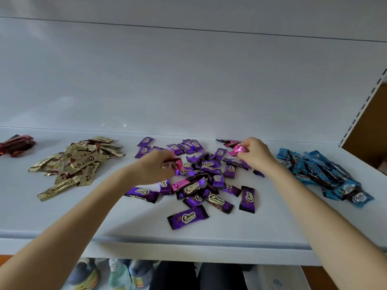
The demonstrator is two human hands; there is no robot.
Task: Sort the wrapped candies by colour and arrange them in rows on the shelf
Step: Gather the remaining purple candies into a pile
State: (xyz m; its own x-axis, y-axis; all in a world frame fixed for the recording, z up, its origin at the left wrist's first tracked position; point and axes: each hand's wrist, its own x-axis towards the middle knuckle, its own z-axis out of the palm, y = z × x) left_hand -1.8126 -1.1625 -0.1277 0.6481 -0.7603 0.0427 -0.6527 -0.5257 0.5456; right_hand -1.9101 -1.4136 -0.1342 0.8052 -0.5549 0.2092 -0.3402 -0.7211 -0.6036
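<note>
Left grip: my left grip [152,166] has its fingers curled round a pink candy [172,164], held over the left edge of the purple heap [199,181]. The view is a little blurred here.
Right grip: my right grip [255,153] pinches a second pink candy [237,150] between thumb and fingertips, at the far right of the same heap.
Where the candies are: all on the white shelf [125,216], in loose piles rather than rows. Red pile [16,144] at far left, gold pile [77,164] beside it, purple in the middle, blue pile [320,174] on the right.
Strays: one pink wrapper [181,183] lies in among the purple, and a few more [229,142] sit just behind my right grip near the back wall.
Stage: I judge the sorting nearly done. Pink is being picked out of purple, and no rows are laid yet.
Handling: I expect each piece to be very light, with a firm centre inside slick, crinkly foil and limp crimped ends.
Where to hold: I would pinch across the firm middle. An end tab gives hold but lets the piece swing and may slip.
Risk: overlapping wrappers may drag their neighbours, so I would lift straight up.
</note>
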